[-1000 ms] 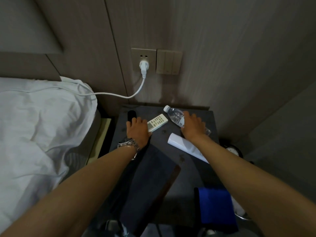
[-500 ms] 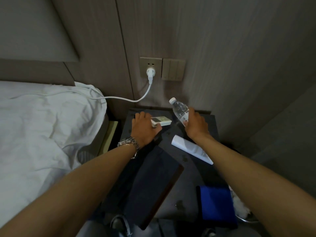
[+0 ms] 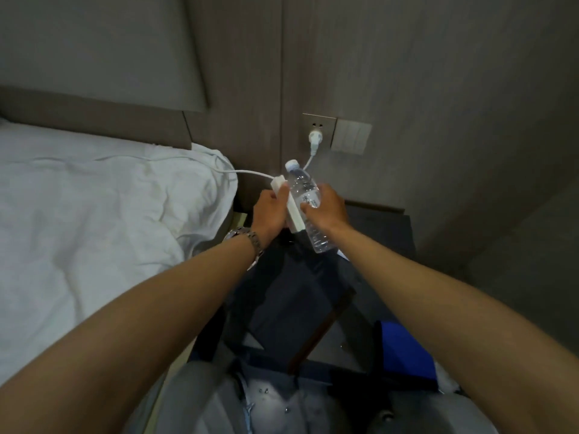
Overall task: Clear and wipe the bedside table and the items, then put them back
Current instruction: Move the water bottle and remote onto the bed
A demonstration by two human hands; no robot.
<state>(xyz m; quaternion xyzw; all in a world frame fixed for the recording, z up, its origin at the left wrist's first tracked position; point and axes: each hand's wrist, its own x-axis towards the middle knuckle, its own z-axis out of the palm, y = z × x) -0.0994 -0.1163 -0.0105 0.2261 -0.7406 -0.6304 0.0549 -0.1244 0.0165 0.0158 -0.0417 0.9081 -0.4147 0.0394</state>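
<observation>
My left hand (image 3: 269, 211) grips a white remote control (image 3: 289, 208), lifted off the dark bedside table (image 3: 388, 233). Close beside it, my right hand (image 3: 327, 206) holds a clear plastic water bottle (image 3: 305, 195) with a white cap, tilted cap-up toward the wall. Both items hang in the air above the table's back left part, almost touching each other. A blue cloth (image 3: 407, 349) lies at the table's near right. A dark flat book-like item (image 3: 291, 296) rests on the table under my forearms. The white tube seen earlier is mostly hidden behind my right arm.
A bed with white bedding (image 3: 94, 220) lies to the left. A white plug (image 3: 315, 137) sits in the wall socket, its cable (image 3: 250, 173) running onto the bed. A switch panel (image 3: 351, 136) is beside it. The wall corner closes in on the right.
Both hands have lifted off the table: the left raised the remote, the right raised the bottle, and the two came together. The camera view has shifted down and left.
</observation>
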